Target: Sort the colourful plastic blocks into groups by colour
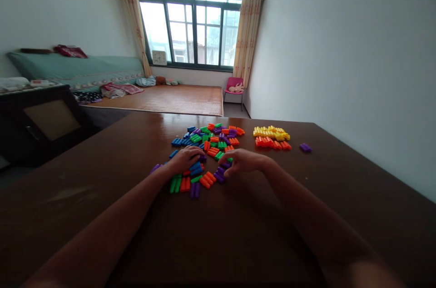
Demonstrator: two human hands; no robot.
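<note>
Plastic blocks (pixel 207 180) crowd the tabletop's (pixel 211 238) middle, the nearmost purple block (pixel 192 191) pointing lengthwise at its near edge. The right hand (pixel 243 160) has fingers spread, the left hand's (pixel 185 160) cannot be told; a bed (pixel 190 97) stands beyond.

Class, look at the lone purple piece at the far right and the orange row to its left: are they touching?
Apart. The head view shows a strip of brown tabletop between the purple piece and the orange row.

No readable text or numbers, clock (pixel 159 57) with dial markings too small
</note>
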